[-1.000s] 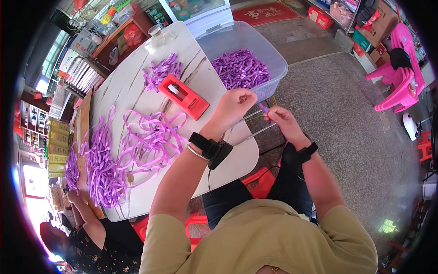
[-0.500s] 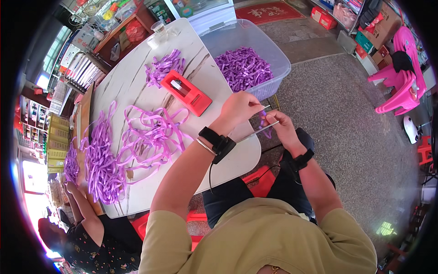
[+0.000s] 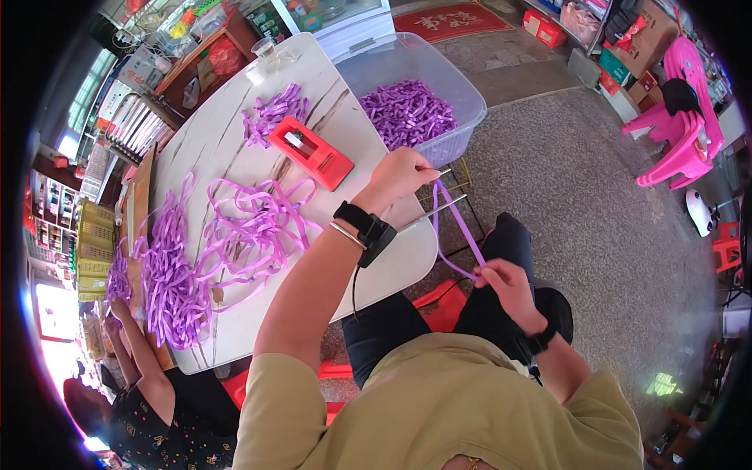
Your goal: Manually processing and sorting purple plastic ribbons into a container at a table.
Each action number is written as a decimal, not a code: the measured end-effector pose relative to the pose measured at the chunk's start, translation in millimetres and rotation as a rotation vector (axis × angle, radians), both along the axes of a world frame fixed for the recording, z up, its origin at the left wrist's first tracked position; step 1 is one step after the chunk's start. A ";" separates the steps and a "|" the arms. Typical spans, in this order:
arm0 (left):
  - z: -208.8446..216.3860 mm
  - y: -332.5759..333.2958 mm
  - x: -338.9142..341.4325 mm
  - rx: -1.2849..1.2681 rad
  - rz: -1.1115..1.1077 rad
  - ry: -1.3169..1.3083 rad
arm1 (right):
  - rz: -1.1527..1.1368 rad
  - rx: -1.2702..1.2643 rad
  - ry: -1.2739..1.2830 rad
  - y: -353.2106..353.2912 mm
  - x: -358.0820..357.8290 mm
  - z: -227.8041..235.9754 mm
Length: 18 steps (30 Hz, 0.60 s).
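Purple ribbon loop (image 3: 460, 223) (long, narrow) between both hands (image 3: 404, 174) (image 3: 509, 287), near the white table (image 3: 392, 262).

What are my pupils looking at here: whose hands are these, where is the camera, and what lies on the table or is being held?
There is no robot: these are a person's own bare hands. The view comes from a wide fisheye camera on their head, looking down, so straight edges bend. The white table bears heaps of purple ribbons and a red open-framed device. The right hand holds a purple strip, which runs up beside thin metal rods to the left hand; whether that pinches strip or rod is unclear.
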<state>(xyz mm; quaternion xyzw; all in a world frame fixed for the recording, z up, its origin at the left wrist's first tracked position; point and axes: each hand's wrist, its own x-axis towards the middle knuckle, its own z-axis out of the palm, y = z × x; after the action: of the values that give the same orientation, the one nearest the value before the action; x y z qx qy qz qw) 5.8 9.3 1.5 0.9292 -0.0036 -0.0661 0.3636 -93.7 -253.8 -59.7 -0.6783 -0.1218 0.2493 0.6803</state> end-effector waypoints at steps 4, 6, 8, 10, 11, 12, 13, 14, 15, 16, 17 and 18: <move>0.0 -0.2 1.8 -0.008 0.004 0.046 | -0.016 -0.079 0.018 -36.9 -37.2 13.7; 0.3 -1.4 2.2 -0.015 0.001 0.060 | 0.051 -0.347 -0.304 -53.9 -50.3 18.8; -0.6 -0.4 2.8 -0.029 -0.018 0.055 | 0.010 -0.352 -0.387 -60.8 -62.9 26.6; -1.4 0.2 2.7 -0.045 -0.012 0.065 | -0.039 -0.347 -0.498 -64.6 -68.9 31.9; -1.0 0.0 2.8 -0.059 -0.004 0.078 | -0.043 -0.348 -0.499 -65.1 -70.5 32.0; -0.5 -0.2 2.7 -0.059 -0.007 0.076 | -0.070 -0.357 -0.516 -65.3 -71.5 32.1; 0.0 -0.3 2.4 -0.030 -0.020 0.066 | -0.097 -0.365 -0.532 -65.7 -72.2 32.1; -0.1 0.1 2.8 0.000 -0.030 0.055 | -0.099 -0.364 -0.534 -65.7 -71.7 31.2; -0.5 -0.4 3.4 0.001 -0.031 0.053 | -0.089 -0.357 -0.613 -65.7 -70.8 29.7; -1.2 -1.2 4.0 0.009 -0.018 0.061 | -0.078 -0.350 -0.692 -65.7 -70.6 28.8; -1.5 -1.7 4.1 0.016 -0.005 0.071 | -0.079 -0.349 -0.693 -66.0 -72.0 28.9; -1.7 -1.3 4.1 0.018 -0.004 0.070 | -0.081 -0.355 -0.692 -66.6 -74.1 29.2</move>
<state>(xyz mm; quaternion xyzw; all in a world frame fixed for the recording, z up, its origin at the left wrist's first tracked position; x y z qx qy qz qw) 9.8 8.0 -0.2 0.9294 0.0079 -0.0994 0.3552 -167.7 -320.4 -30.6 -0.8338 -0.2722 -0.0039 0.4803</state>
